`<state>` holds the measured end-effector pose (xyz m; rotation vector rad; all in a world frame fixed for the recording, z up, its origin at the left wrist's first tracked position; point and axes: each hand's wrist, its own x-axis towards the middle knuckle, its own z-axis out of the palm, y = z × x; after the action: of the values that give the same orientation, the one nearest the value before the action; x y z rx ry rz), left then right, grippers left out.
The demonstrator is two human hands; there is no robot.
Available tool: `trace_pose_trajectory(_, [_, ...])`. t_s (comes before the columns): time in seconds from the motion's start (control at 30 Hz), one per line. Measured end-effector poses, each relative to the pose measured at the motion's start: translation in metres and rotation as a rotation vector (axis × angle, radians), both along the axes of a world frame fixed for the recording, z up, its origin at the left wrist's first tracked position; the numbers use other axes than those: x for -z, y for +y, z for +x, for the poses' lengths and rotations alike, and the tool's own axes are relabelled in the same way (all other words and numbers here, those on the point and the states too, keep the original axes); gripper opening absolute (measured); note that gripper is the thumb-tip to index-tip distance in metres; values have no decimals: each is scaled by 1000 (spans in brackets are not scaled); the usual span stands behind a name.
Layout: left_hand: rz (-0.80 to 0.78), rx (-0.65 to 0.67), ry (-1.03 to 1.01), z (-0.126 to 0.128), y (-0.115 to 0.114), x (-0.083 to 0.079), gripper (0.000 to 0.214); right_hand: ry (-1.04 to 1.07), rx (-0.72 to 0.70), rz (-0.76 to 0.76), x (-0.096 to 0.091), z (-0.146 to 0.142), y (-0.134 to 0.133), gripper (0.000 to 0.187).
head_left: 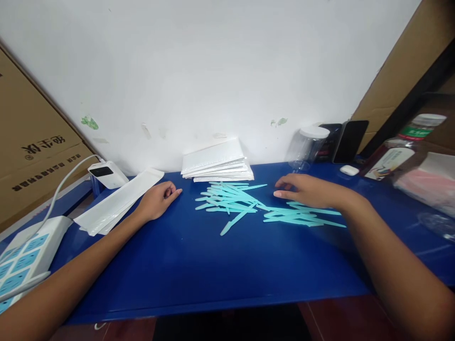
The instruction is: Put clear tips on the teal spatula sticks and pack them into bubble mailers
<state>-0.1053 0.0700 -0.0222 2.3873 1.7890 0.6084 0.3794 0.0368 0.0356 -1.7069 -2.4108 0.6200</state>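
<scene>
My left hand rests on the blue table, its fingers curled in loosely with the thumb along the side, and nothing shows in it. Beside it lie flat white sleeves or envelopes, overlapping. My right hand is over the table with thumb and fingers apart, holding nothing. Just below it is a loose group of slim turquoise plastic sticks, shaped like small knives or eyebrow razors. A larger heap of the same turquoise sticks lies between my hands. Behind that heap a stack of white padded envelopes leans near the wall.
At left are a white power strip, a cabled white device and a cardboard box. At right stand a clear jar, a black phone, a white earphone case, a dark bottle and a tissue pack.
</scene>
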Motion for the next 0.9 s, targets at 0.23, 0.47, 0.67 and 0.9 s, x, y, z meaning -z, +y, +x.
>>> trace_pose_trajectory(0.23, [43,-11,-30,4,-11,0,55,32,-10,6,4,3,5,66])
trace_pose_trajectory(0.47, [153,-178,-225,-10,2,-20,67,81,5,28,-2,1,4,59])
trace_pose_trajectory(0.67, [-48,-199,-169,-58,-2,-40,69,82,3,52,-5,3,4,54])
trace_pose_trajectory(0.9, [-60,-249,155,-83,-12,-43,65,107,33,82,-6,9,5,51])
